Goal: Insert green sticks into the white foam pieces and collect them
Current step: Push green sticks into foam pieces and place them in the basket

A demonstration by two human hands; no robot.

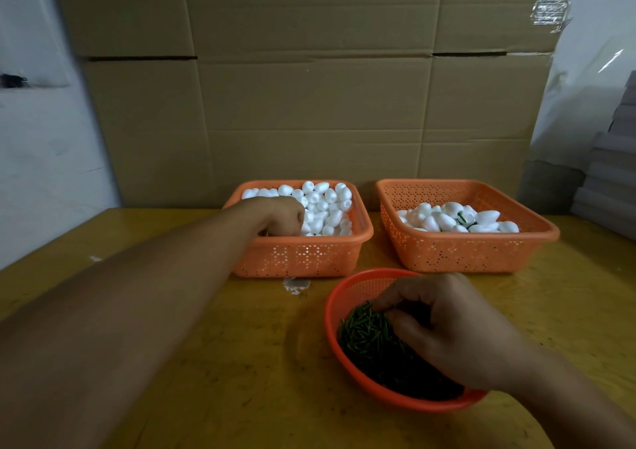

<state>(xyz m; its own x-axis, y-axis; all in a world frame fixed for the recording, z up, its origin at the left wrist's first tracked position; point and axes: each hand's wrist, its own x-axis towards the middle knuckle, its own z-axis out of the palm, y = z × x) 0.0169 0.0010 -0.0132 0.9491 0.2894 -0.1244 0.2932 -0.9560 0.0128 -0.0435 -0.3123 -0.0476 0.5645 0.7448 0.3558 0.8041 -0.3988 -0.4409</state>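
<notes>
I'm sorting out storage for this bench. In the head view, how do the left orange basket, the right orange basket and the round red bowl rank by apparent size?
1. right orange basket
2. left orange basket, only slightly smaller; likely the same type.
3. round red bowl, though it sits nearer the camera, so its true size is unsure.

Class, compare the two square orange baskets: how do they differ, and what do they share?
The left basket is nearly full of plain foam pieces; the right basket holds fewer, some showing green sticks. The left hand reaches into the left basket; no hand is in the right basket. Both are perforated, orange and square.
</notes>
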